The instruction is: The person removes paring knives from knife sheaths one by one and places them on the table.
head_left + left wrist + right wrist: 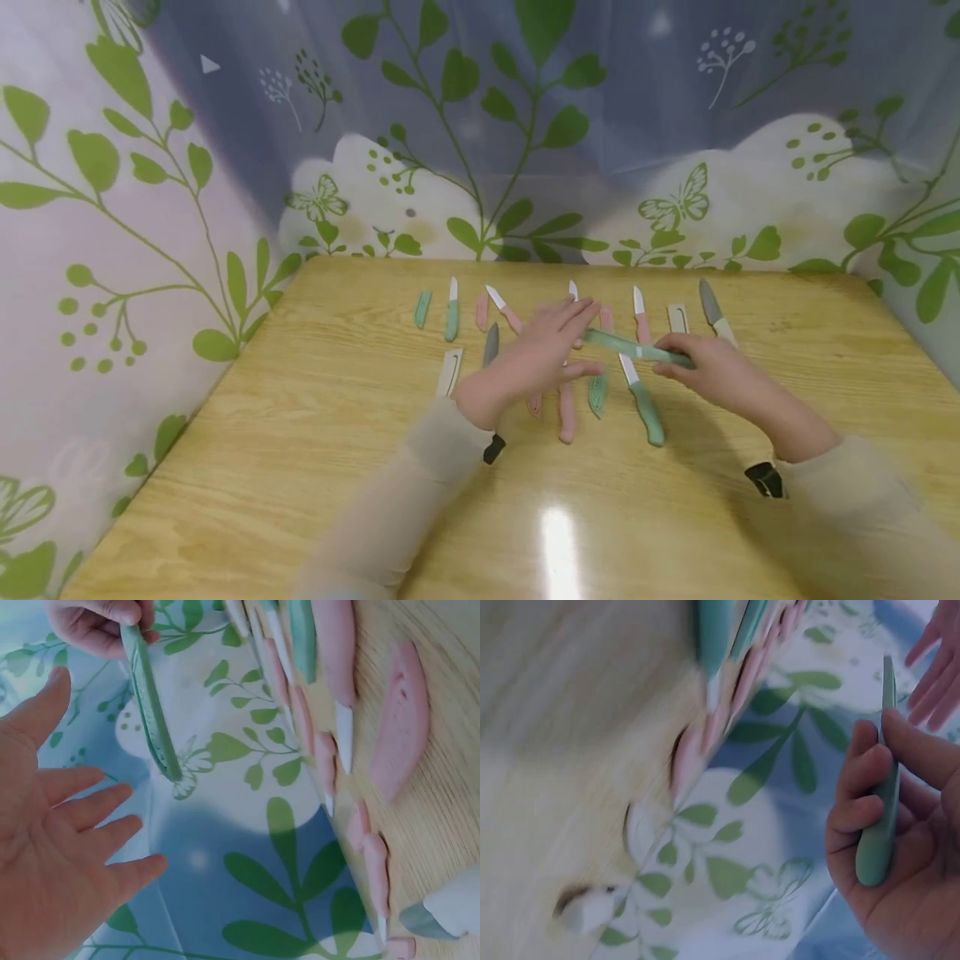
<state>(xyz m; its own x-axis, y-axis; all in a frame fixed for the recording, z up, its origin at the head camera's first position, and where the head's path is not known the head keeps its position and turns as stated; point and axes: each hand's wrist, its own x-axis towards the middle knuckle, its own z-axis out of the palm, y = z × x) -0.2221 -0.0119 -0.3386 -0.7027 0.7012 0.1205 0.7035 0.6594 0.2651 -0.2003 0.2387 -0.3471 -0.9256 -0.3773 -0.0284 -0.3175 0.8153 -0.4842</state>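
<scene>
In the head view my right hand (pixel 708 367) grips a green-handled knife (pixel 663 356), its blade mostly covered by a green sheath (pixel 611 340). The right wrist view shows the fingers curled round the handle (pixel 877 851). My left hand (pixel 543 337) hovers over the table by the sheath's far end, fingers spread. A gap separates that palm (pixel 67 840) from the sheath in the left wrist view. Beneath the hands lie an unsheathed green knife (pixel 648 412), a loose green sheath (pixel 597 396), a pink knife (pixel 567 417) and a partly hidden pink sheath (pixel 534 406).
Along the wooden table's (pixel 300 467) back lie a green knife (pixel 452 319), green sheath (pixel 423 308), pink knives (pixel 510 317), pink sheaths (pixel 482 312), a cream sheath (pixel 677 318) and a grey-bladed knife (pixel 710 304). Bare blades point away. Leaf-patterned curtain (pixel 465 200) stands behind.
</scene>
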